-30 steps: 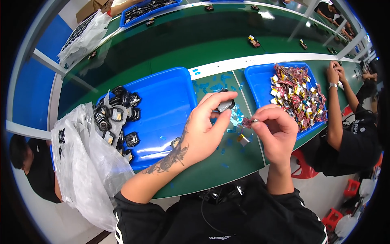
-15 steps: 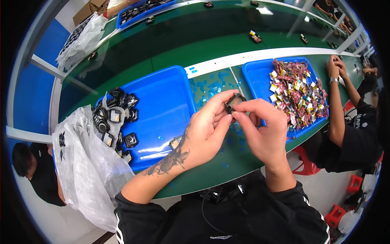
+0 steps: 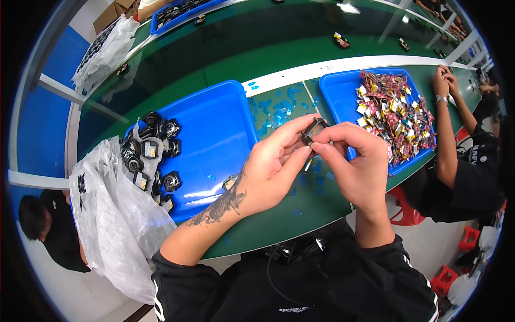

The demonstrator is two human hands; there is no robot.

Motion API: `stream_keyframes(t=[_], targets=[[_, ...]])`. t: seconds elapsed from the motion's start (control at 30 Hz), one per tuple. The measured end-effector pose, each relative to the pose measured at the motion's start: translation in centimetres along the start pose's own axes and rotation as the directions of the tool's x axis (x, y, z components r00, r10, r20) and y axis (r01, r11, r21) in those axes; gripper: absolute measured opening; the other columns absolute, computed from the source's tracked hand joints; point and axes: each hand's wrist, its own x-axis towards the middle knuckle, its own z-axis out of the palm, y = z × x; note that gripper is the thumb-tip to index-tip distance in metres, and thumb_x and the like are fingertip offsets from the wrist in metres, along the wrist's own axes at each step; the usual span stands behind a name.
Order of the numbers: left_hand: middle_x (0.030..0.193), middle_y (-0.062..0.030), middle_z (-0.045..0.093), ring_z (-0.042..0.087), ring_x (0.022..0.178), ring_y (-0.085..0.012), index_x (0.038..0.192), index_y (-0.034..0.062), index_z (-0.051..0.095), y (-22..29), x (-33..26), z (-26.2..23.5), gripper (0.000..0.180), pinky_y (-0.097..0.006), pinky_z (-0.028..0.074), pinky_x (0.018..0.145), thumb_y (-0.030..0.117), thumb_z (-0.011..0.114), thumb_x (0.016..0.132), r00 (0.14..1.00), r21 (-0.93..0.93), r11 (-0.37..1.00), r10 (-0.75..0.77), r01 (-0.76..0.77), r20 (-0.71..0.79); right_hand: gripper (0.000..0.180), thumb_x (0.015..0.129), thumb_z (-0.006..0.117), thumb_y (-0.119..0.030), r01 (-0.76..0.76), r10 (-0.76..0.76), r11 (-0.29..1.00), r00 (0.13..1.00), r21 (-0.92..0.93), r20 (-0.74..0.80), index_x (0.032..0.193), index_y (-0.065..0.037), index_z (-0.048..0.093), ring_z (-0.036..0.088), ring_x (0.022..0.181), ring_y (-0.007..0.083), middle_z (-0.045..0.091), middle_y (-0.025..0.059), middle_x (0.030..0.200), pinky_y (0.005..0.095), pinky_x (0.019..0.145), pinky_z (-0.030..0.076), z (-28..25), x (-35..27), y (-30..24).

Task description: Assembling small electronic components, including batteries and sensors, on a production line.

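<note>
Above the table's near part, my left hand (image 3: 279, 163) holds a small black watch case (image 3: 314, 130) with a squarish window facing up. Its fingers wrap behind the case and the thumb lies along the near edge. My right hand (image 3: 357, 161) is closed, thumb and forefinger pinched together against the right edge of the case. Whether something small sits between those fingertips is hidden. Similar black watch cases (image 3: 171, 181) lie in the left blue tray (image 3: 214, 123), partly on a clear plastic bag (image 3: 115, 214). One pale-faced piece (image 3: 230, 181) shows beside my left wrist.
The right blue tray (image 3: 335, 96) holds a heap of small red circuit boards (image 3: 394, 115) with white and yellow parts. Blue film scraps (image 3: 279, 112) litter the green table. Beyond a white rail (image 3: 289, 79) runs a green belt with scattered boards. A co-worker's hands (image 3: 444, 80) are at far right.
Both hands stay at the watch case, which is tilted slightly differently. My right hand has shifted a little to the right. The whole view has moved slightly.
</note>
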Motion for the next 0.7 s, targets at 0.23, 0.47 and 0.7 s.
stream_keyframes(t=[0.23, 0.47, 0.7], targets=[[0.141, -0.0182, 0.049, 0.050, 0.129, -0.0247, 0.142, -0.0060, 0.038, 0.1, -0.1, -0.1, 0.046, -0.036, 0.043, 0.107, -0.006, 0.044, 0.097, 1.000, 0.068, 0.998, 0.001, -0.002, 0.009, 0.012, 0.076, 0.074, 0.002, 0.023, -0.023, 1.000, 1.000, 0.002, 0.012, 0.087, -0.002, 0.070, 0.049, 0.055, 0.0094, 0.065, 0.0045, 0.073, 0.0242, 0.051, 0.040, 0.1, 0.4, 0.0], [0.141, -0.0189, 0.047, 0.051, 0.128, -0.0251, 0.143, -0.0071, 0.036, -0.1, 0.1, 0.0, 0.046, -0.038, 0.043, 0.108, -0.005, 0.041, 0.098, 0.998, 0.007, 1.000, 0.029, -0.029, 0.057, 0.016, 0.069, 0.076, 0.000, 0.152, -0.159, 0.978, 0.986, -0.140, -0.044, 0.076, -0.003, 0.062, 0.056, 0.070, 0.0182, 0.060, 0.0058, 0.074, 0.0296, 0.063, 0.044, -0.2, 0.6, 0.5], [0.139, -0.0207, 0.049, 0.053, 0.126, -0.0257, 0.143, -0.0054, 0.035, 0.8, 0.0, 0.8, 0.044, -0.038, 0.048, 0.103, 0.002, 0.041, 0.100, 0.999, -0.177, 0.984, 0.023, -0.029, -0.035, 0.026, 0.074, 0.076, 0.000, 0.111, -0.074, 0.924, 0.991, 0.367, -0.113, 0.092, -0.001, 0.057, 0.056, 0.087, 0.0138, 0.059, 0.0031, 0.084, 0.0292, 0.078, 0.046, 0.1, 0.0, 1.7]])
